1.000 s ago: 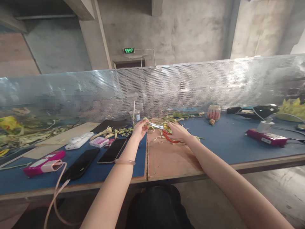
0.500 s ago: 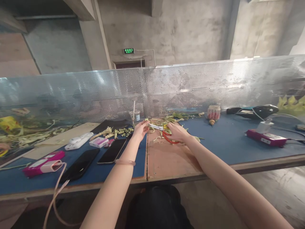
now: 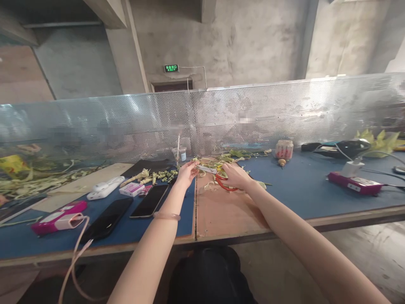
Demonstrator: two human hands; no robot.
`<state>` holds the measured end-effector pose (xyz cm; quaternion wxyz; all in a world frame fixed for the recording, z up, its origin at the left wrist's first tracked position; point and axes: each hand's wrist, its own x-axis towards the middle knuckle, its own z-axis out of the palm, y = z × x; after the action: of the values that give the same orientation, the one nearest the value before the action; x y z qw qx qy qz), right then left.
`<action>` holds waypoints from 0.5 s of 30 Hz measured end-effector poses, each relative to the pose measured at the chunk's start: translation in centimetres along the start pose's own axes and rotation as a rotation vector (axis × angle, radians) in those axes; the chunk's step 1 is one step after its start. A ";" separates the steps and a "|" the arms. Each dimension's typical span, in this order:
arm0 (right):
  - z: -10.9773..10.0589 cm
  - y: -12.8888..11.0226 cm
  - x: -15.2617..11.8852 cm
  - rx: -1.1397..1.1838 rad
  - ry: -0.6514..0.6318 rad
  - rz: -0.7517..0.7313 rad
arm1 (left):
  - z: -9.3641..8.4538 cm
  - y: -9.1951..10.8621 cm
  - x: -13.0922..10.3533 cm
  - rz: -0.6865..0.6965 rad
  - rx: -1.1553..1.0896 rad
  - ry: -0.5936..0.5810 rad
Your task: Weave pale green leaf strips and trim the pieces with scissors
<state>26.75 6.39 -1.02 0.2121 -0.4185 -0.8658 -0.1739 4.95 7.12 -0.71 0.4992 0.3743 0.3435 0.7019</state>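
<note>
My left hand (image 3: 188, 172) is closed, fingertips pinched on a small pale green plant piece (image 3: 195, 160) whose shape is mostly hidden. Wrapped around the red handles of a pair of scissors (image 3: 207, 169) is my right hand (image 3: 234, 174). The silver blades point left and reach the fingertips of my left hand. Beneath and behind both hands lie green leaves and pale plant trimmings (image 3: 210, 184) on a brown board (image 3: 228, 213). Just left of my left hand is a heap of small knobbly green plant pieces (image 3: 164, 175).
Two dark phones (image 3: 149, 201), a pink-and-white box (image 3: 132, 189) and a magenta power strip (image 3: 58, 216) with a cable lie left. A plastic cup (image 3: 180, 155) stands behind. Rightward are a jar (image 3: 284, 149) and another magenta strip (image 3: 354, 183). A perforated metal screen (image 3: 218, 114) backs the table.
My hands and the scissors stay in nearly the same place. At the far right, the yellow-green leafy bunch has shifted left. A yellow ring-like thing at the far left edge has gone from view.
</note>
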 end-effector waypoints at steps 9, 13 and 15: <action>0.0 -0.1 -0.1 -0.017 0.006 -0.003 | -0.2 -0.1 0.3 -0.019 -0.008 -0.009; 0.0 0.0 0.0 -0.020 0.010 0.001 | -0.4 -0.2 0.5 -0.046 0.002 0.012; 0.1 0.0 0.0 -0.021 0.008 0.007 | -0.4 -0.2 0.6 -0.048 0.001 0.014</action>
<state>26.71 6.43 -1.08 0.2116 -0.4229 -0.8617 -0.1841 4.57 7.67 -1.00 0.5133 0.3613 0.3560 0.6923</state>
